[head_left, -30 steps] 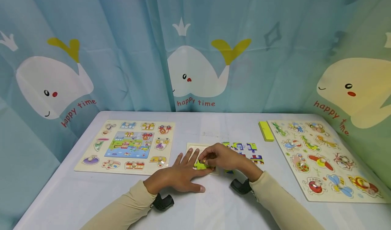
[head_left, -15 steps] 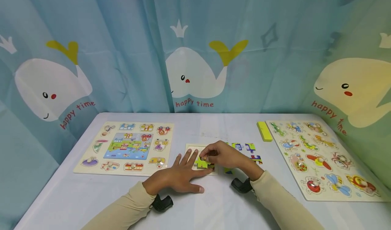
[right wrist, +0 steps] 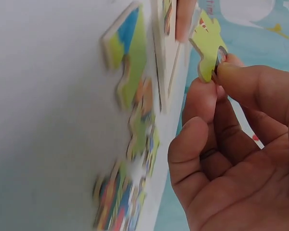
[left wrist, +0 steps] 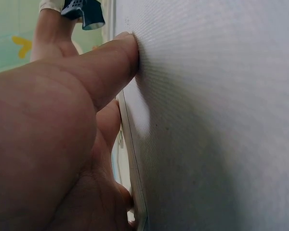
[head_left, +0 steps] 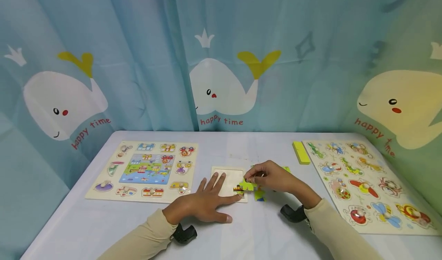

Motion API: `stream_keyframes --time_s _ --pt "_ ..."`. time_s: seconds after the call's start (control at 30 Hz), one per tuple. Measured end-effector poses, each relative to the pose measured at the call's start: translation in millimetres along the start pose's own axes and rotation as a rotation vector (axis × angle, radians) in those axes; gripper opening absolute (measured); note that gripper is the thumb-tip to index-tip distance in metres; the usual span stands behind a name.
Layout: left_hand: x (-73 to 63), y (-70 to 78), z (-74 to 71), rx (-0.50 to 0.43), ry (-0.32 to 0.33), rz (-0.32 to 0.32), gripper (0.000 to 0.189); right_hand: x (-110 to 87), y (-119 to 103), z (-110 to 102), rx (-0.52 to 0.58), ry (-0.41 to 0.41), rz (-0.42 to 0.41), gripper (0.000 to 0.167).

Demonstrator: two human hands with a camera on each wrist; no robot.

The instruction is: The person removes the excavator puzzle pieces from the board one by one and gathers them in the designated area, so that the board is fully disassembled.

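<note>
My right hand (head_left: 276, 178) pinches a yellow-green jigsaw piece (right wrist: 207, 45) between thumb and fingertips. In the head view this piece is held over the right side of a small pale wooden puzzle tray (head_left: 232, 175). My left hand (head_left: 203, 204) lies with fingers spread, its fingertips resting on the tray's left and front parts. By the left index fingertip, another jigsaw piece (head_left: 238, 188) shows in the tray's lower right corner, partly covered. In the left wrist view the left thumb (left wrist: 111, 62) touches the white tabletop.
Several loose jigsaw pieces (right wrist: 130, 57) lie right of the tray, partly hidden beneath the right hand. A knob puzzle board (head_left: 138, 198) is at the left, an insect puzzle board (head_left: 340, 206) at the right. Beside the latter lies a yellow block (head_left: 301, 152).
My right hand has lifted the yellow-green piece from the tray's middle and moved it right. More of the tray's bare floor shows. The left hand stays in place.
</note>
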State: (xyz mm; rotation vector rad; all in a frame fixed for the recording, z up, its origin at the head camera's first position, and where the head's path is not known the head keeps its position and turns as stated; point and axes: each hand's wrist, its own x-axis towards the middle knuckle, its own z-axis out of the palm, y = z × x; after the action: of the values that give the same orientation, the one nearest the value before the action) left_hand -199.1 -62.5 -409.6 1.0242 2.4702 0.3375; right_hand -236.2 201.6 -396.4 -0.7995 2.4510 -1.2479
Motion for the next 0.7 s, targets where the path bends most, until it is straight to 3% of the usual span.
stream_keyframes --time_s 0.23,0.7 --pt "0.8 0.6 1.1 0.015 0.000 -0.015 0.065 -17.6 5 -13 0.018 -0.016 0.062 0.015" --pt "0.5 0.7 0.3 0.003 0.011 0.003 0.064 -43.4 20 -32 0.005 -0.081 0.060 0.011"
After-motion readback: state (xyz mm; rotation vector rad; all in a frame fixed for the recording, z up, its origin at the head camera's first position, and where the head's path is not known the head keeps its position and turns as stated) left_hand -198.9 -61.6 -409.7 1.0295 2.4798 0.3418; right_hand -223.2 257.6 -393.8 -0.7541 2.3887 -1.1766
